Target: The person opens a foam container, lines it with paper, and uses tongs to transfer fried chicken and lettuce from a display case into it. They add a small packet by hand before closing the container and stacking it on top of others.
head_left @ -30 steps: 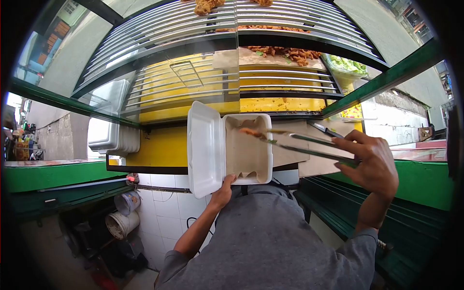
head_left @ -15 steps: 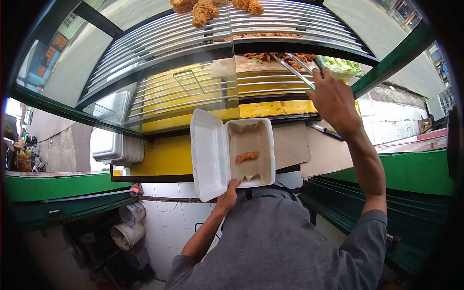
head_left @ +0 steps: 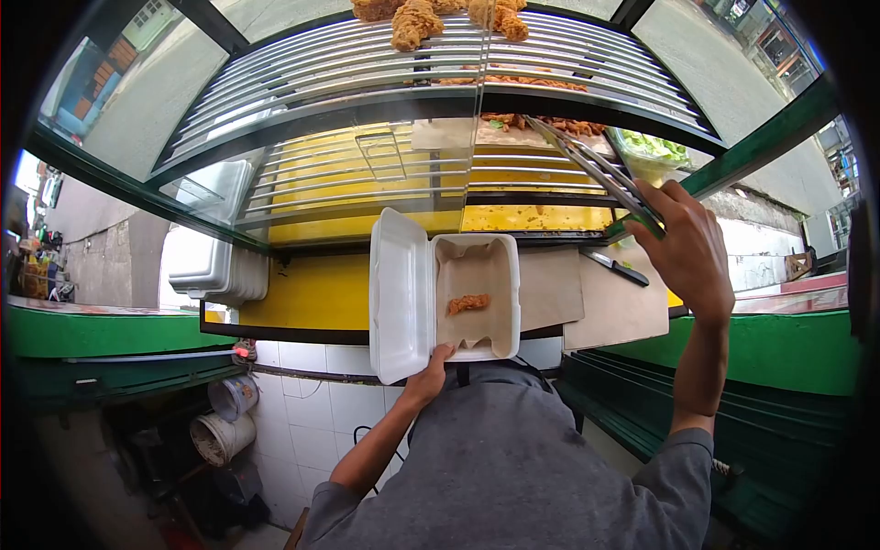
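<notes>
My left hand (head_left: 427, 375) grips the near edge of an open white foam takeaway box (head_left: 400, 302), its thumb over the rim. Brown paper (head_left: 475, 268) lines the box, and one small strip of fried chicken (head_left: 468, 303) lies on it. My right hand (head_left: 689, 252) is closed around the handle end of metal tongs (head_left: 605, 172). The tongs' tips reach into the display case, at the edge of a pile of small fried chicken pieces (head_left: 576, 126). A clear tub of chopped lettuce (head_left: 653, 149) stands right beside that pile.
Below my right hand, a black-handled knife (head_left: 619, 267) lies on brown paper sheets (head_left: 616, 307). Stacked foam boxes (head_left: 220, 270) stand at the left. Larger fried chicken pieces (head_left: 417, 26) rest on the slatted upper rack (head_left: 312, 78). A glass panel covers the case's left half.
My right hand has drawn back towards me and to the right with the tongs, uncovering more of the knife. My left hand still holds the box in much the same place.
</notes>
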Available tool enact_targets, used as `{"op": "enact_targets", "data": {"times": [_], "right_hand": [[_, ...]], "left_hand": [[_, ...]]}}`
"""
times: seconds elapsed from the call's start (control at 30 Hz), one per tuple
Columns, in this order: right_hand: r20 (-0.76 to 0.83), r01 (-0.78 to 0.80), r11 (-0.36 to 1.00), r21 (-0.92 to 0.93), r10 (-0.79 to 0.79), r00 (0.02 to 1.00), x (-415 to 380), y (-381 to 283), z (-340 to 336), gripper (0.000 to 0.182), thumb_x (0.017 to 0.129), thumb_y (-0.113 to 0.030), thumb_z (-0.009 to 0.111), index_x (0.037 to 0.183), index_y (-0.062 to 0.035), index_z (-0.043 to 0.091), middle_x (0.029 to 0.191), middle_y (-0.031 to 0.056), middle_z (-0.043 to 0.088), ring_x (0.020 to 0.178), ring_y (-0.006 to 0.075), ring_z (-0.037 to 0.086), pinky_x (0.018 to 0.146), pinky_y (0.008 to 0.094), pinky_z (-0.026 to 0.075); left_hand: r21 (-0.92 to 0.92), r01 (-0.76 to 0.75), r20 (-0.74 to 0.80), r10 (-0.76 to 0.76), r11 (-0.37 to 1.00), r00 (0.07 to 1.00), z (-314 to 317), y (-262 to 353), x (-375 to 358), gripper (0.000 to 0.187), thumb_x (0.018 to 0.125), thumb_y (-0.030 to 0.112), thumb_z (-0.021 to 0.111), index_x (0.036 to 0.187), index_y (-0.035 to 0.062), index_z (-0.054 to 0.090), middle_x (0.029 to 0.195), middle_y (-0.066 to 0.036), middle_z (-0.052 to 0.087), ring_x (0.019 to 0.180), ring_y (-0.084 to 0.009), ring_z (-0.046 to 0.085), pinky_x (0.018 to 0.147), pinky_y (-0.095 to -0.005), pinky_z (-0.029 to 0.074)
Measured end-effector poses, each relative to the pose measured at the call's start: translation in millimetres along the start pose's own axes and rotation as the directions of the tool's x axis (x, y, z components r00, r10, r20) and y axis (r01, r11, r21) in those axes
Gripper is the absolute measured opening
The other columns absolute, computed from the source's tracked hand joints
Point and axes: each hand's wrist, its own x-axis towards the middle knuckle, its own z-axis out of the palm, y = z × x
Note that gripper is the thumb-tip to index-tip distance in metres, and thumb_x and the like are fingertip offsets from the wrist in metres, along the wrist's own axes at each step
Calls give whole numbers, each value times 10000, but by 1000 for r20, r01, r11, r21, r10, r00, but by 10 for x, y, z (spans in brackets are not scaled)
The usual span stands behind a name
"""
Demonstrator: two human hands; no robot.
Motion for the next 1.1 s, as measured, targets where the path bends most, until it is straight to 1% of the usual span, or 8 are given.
{"op": "enact_targets", "data": {"times": [0.2, 0.4, 0.47, 0.57, 0.67, 0.9, 1.0, 1.1], "right_hand": [[-65, -37, 985, -170, 26, 998, 223, -31, 285, 328, 853, -200, 675, 1130, -35, 613, 1037, 129, 616, 830, 328, 675, 741, 430, 551], [-182, 27, 945, -326, -90, 979, 622, 52, 810, 130, 882, -99, 548, 964, -21, 610, 992, 129, 608, 794, 281, 696, 664, 385, 580], [-170, 37, 942, -333, -98, 980, 595, 46, 781, 134, 876, -92, 547, 966, -17, 612, 991, 135, 615, 795, 294, 696, 671, 389, 582], [-82, -23, 968, -251, 3, 997, 473, 59, 621, 408, 831, -187, 689, 1195, -31, 593, 1025, 137, 612, 818, 318, 653, 696, 413, 535], [-65, 16, 994, -106, -23, 998, 113, 43, 267, 470, 804, -174, 718, 1241, -49, 595, 1016, 145, 624, 803, 319, 649, 683, 418, 513], [275, 223, 959, 173, -265, 924, -524, 132, -205, 480, 727, -232, 784, 1174, -112, 656, 918, 91, 610, 764, 301, 625, 664, 413, 474], [284, 216, 959, 181, -261, 923, -503, 66, -181, 486, 718, -239, 790, 1167, -105, 660, 919, 93, 612, 776, 305, 626, 678, 421, 476], [220, 183, 970, 160, -216, 951, -361, 38, -264, 502, 738, -227, 782, 1201, -95, 638, 941, 103, 618, 794, 313, 635, 699, 439, 479]], "left_hand": [[119, -144, 13, 143, 982, 990, -4, -67, 1, 364, 953, 305, 516, 990, -25, 665, 991, -114, 676, 977, -211, 599, 914, -316, 438], [78, -18, 36, 16, 997, 999, -20, 74, -32, 384, 976, 306, 477, 1035, -30, 653, 1057, -122, 663, 1037, -225, 578, 965, -315, 406], [21, -72, 2, 72, 997, 997, 3, 72, -49, 326, 977, 289, 489, 1003, 11, 657, 892, -54, 598, 830, -163, 514, 772, -294, 409], [-20, -124, -15, 123, 992, 992, 21, 43, -63, 316, 967, 299, 506, 968, 29, 668, 796, -18, 561, 722, -130, 480, 671, -284, 410], [0, -120, -9, 120, 993, 993, 8, 73, -65, 326, 965, 308, 507, 970, 30, 677, 794, -17, 558, 726, -128, 479, 674, -281, 410], [13, -5, 27, 5, 1000, 1000, 4, 153, -83, 313, 983, 293, 475, 1031, 43, 657, 863, -24, 586, 760, -131, 483, 716, -267, 421], [67, -167, 66, 163, 984, 984, -9, 2, -50, 294, 1000, 270, 446, 1105, 58, 621, 939, -28, 594, 782, -138, 483, 735, -265, 432], [-2, -59, 3, 59, 998, 998, 7, 62, -68, 410, 953, 341, 512, 1014, -36, 662, 1022, -97, 670, 1008, -198, 582, 942, -296, 416]]}}
